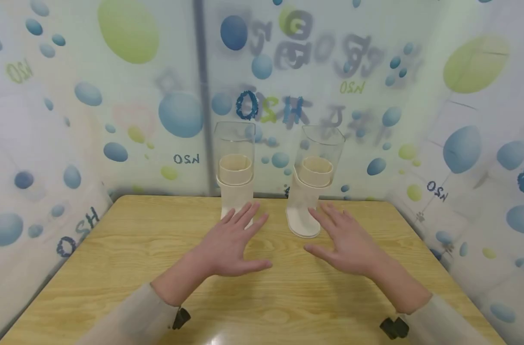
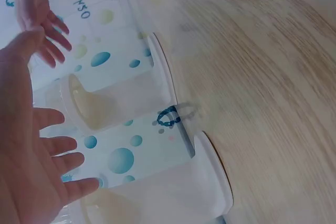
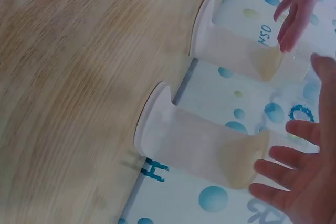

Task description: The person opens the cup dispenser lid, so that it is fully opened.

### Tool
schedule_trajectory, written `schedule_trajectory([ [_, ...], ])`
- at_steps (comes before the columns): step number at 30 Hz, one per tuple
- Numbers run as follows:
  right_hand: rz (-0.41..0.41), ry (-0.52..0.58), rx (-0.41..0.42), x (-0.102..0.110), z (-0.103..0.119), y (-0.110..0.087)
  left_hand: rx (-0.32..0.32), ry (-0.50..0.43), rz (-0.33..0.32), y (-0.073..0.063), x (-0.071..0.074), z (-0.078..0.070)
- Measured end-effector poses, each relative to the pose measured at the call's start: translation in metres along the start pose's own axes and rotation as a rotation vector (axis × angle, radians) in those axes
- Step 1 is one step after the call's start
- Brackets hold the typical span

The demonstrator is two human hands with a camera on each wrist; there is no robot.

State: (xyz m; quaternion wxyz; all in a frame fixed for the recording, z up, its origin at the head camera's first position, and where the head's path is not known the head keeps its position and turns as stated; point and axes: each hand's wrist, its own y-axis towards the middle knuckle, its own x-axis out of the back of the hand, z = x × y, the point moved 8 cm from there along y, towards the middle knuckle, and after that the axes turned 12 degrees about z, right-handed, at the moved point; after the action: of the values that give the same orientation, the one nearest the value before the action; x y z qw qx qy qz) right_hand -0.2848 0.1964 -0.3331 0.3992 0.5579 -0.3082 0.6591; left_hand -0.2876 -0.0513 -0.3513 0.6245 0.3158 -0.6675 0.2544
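Note:
Two white stands with clear, open-topped cylinders stand upright side by side near the table's back edge. The left stand is partly covered by my left hand in the head view. My right hand hovers before the right stand, whose rounded foot shows on the table. Both hands are palm down with fingers spread and straight, holding nothing. In the left wrist view, the fingers of my left hand overlap the upper part of a stand. The right wrist view has my right fingers beside a stand's cream-coloured inner cup.
A light wood table lies under both hands. Behind it and along both sides hang pale curtains printed with blue and green dots and letters. Each sleeve has a small dark clip at the cuff.

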Motion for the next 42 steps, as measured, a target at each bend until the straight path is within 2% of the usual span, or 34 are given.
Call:
schedule_trajectory([
  [4,-0.125,0.032,-0.035,0.015,-0.011,-0.004,-0.033,-0.040,-0.059,0.011,0.004,-0.001],
  [7,-0.205,0.085,-0.064,0.027,-0.023,-0.007,-0.046,-0.109,-0.090,0.023,0.007,-0.001],
  [12,-0.241,0.216,-0.103,0.049,-0.039,-0.003,-0.036,-0.248,-0.082,0.049,0.010,0.001],
  [20,-0.353,0.296,-0.066,0.092,-0.046,0.022,-0.028,-0.348,-0.057,0.097,0.019,0.011],
  [29,-0.487,0.301,-0.069,0.131,-0.044,0.056,0.032,-0.543,-0.014,0.149,0.029,0.023],
  [35,-0.505,0.305,-0.073,0.139,-0.044,0.078,0.062,-0.704,-0.032,0.174,0.031,0.027],
  [42,-0.492,0.307,-0.099,0.125,-0.046,0.094,0.073,-0.766,-0.089,0.196,0.032,0.026],
])
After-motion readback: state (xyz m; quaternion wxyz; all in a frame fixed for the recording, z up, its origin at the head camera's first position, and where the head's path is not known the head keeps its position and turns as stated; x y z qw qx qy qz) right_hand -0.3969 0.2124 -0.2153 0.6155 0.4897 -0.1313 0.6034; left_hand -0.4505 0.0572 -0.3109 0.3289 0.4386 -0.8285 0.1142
